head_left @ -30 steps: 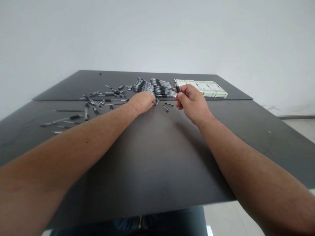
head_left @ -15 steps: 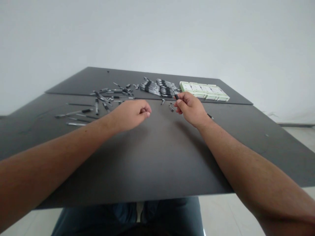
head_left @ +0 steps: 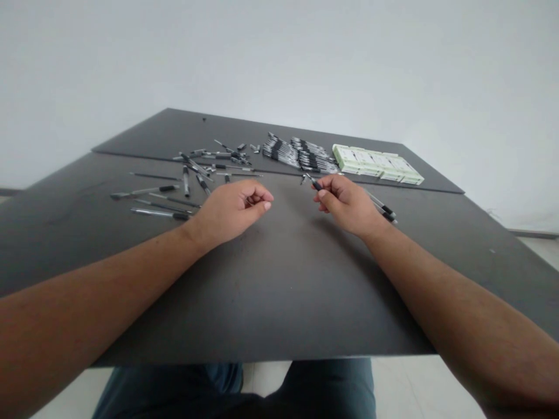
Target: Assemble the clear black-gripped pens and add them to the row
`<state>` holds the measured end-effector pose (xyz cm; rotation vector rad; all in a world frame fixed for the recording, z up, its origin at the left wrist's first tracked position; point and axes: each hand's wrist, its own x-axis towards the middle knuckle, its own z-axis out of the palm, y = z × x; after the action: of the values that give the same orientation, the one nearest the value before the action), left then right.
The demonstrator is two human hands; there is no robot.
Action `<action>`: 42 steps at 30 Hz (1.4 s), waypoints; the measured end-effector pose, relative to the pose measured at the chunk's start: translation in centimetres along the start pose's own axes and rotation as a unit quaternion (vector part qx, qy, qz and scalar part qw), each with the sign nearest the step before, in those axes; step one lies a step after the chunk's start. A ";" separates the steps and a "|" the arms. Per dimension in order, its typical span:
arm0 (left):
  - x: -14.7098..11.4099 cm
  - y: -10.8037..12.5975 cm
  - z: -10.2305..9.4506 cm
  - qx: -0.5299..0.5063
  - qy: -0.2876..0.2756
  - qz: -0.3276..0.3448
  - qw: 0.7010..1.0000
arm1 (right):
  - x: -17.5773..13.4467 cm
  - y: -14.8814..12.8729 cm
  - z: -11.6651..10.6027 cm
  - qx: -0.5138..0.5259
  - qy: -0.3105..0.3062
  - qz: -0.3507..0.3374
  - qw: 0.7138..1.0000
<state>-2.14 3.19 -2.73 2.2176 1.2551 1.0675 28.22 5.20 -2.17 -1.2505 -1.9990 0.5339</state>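
My right hand [head_left: 345,203] pinches a pen [head_left: 315,184] with a black grip, its tip pointing up and to the left. At the left, my left hand [head_left: 238,209] is closed, thumb and fingers curled together above the table; whatever they may hold is hidden. Partly behind my right hand, two pens [head_left: 379,202] lie on the table. A small pen cap [head_left: 303,179] rests just beyond the held pen's tip. Loose pen barrels and refills, among them a clear barrel [head_left: 152,213], lie scattered beside and behind my left hand.
Neat rows of assembled pens [head_left: 279,151] lie at the back middle of the dark table [head_left: 279,291]. To their right stand several light green boxes [head_left: 375,163] in a row. A few loose caps [head_left: 255,149] lie left of the rows. A seam crosses the table.
The camera view has shifted slightly, so the table's contents sit further right. My right hand has moved a little with the pen still in its fingers. My left hand stays curled.
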 end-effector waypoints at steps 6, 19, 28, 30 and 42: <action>-0.2 0.2 -0.2 -0.004 0.017 -0.005 1.000 | -0.6 -1.3 0.6 -0.049 -0.041 -0.058 0.996; -0.6 0.1 0.9 -0.072 0.004 -0.033 0.997 | -1.5 -2.9 1.2 -0.130 -0.095 -0.154 0.975; -0.7 0.3 0.8 -0.057 0.005 -0.025 0.998 | -1.4 -3.0 1.0 -0.144 -0.102 -0.145 0.974; -0.7 0.2 0.8 -0.052 0.002 -0.021 0.998 | -1.5 -3.0 1.0 -0.146 -0.103 -0.147 0.973; -0.8 0.7 0.7 -0.015 -0.022 -0.011 1.000 | -1.5 -3.1 1.2 -0.146 -0.123 -0.143 0.971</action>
<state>-1.49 2.21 -3.08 2.1875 1.2351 1.0163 25.92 2.50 -1.40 -1.0743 -2.4880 0.2683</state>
